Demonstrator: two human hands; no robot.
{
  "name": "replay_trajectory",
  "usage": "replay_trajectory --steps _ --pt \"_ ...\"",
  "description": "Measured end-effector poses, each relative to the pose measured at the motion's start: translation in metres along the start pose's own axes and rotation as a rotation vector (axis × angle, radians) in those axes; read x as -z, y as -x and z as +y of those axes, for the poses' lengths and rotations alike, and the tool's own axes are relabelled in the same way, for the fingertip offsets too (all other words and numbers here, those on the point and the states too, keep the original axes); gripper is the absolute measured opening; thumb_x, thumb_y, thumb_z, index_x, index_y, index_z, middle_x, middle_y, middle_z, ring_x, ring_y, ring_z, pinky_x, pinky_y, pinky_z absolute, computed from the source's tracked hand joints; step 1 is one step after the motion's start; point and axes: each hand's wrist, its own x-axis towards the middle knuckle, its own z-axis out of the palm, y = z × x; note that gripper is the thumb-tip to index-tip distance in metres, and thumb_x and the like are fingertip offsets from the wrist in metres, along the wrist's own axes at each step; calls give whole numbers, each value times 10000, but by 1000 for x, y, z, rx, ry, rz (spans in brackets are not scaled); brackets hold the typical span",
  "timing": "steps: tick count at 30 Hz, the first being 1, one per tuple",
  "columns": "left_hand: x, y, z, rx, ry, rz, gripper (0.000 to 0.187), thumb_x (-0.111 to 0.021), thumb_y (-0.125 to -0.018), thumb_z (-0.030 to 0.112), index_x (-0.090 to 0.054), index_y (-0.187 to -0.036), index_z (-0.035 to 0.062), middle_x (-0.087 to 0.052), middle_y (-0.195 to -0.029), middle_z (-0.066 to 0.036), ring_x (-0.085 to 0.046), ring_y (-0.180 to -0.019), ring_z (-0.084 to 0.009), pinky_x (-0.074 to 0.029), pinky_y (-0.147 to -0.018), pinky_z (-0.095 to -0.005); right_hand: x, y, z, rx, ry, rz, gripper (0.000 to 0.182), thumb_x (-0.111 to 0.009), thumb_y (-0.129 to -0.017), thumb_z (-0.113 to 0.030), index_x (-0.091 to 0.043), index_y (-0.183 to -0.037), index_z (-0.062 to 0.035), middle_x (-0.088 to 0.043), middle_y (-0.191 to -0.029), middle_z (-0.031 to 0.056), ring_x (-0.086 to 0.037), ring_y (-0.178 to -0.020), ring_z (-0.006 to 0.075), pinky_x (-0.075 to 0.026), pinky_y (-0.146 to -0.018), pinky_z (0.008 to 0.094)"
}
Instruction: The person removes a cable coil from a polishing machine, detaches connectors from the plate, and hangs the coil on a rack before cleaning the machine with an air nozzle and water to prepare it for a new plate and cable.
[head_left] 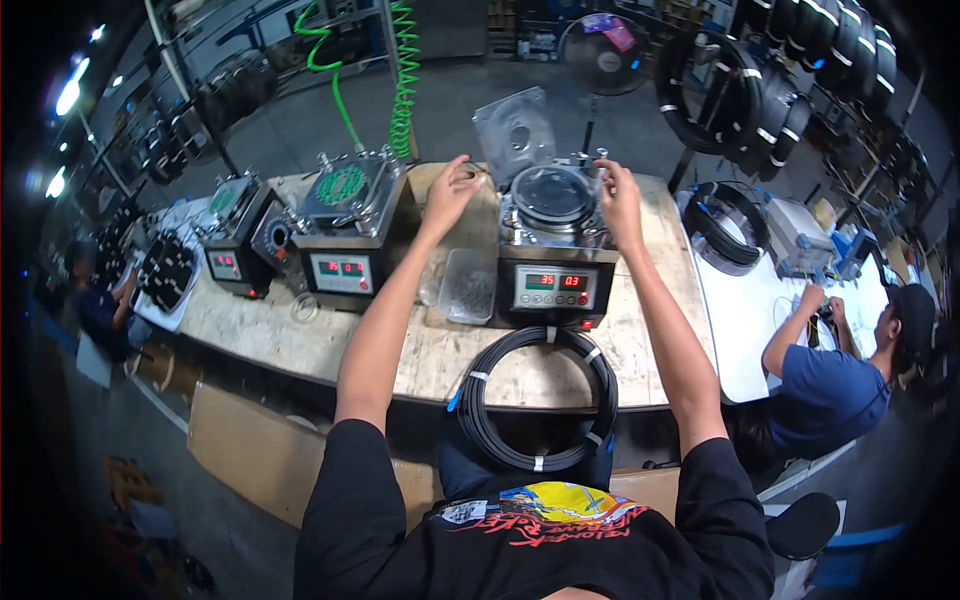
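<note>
My left hand is raised left of a bench machine, its fingers curved and apart, near the lower edge of a tilted clear plastic cover. I see nothing held in it. At the machine's right rear, the fingers of my right hand close around a metal clamp knob. Between my hands lies a round dark disc on top of the machine. Its front panel has lit red digits. A coil of black cable with white bands leans at the bench's front edge, before me.
Two similar machines with green round tops stand to the left. A clear tub of small pieces sits beside my machine. Green coiled hoses hang behind. A co-worker sits at the right-hand white table; another person sits far left.
</note>
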Motion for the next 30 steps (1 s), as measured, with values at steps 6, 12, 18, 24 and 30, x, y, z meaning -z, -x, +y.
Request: replay_trajectory --steps 6,12,18,24,30 --pt "-39 -57 -6 -44 -277 -71 351 -839 -859 258 -686 -896 -55 -706 -753 -93 -638 -682 -139 -508 -644 -351 12 0 -16 180 249 -15 322 -620 -905 -9 -657 -1220 -59 -639 -1014 176 -616 -953 356 -509 -856 441" --pt "-39 -39 31 -181 -602 -9 360 -802 -873 270 -686 -854 -69 -673 -711 -229 -655 -621 -356 -489 -606 -416 11 -26 -42 -40 -66 -150 406 -621 -1021 -239 -603 -1362 -21 -710 -795 102 -668 -653 250 -518 -606 361" --pt "-60 8 120 -564 -856 -114 472 -644 -914 58 -657 -1369 186 -728 -992 -137 -697 -870 -404 -557 -779 -508 15 -34 -109 -631 -756 -28 515 -632 -1024 -442 -586 -1101 66 -656 -689 76 -635 -553 123 -502 -512 268" --pt "-69 -5 96 -554 -601 -284 855 -677 -864 10 -345 -1617 242 -572 -1340 -213 -680 -1060 -363 -576 -916 -435 13 -34 -60 -382 -886 -61 464 -660 -977 -82 -493 -1382 71 -645 -851 10 -546 -644 51 -453 -559 218" --pt "-51 -4 136 121 -87 -411 1013 -817 -899 163 -154 -1661 86 -595 -1214 -147 -684 -939 -166 -550 -845 -297 30 -42 -22 -414 -822 -162 606 -695 -982 -103 -426 -1505 42 -628 -821 -8 -523 -666 49 -405 -570 224"
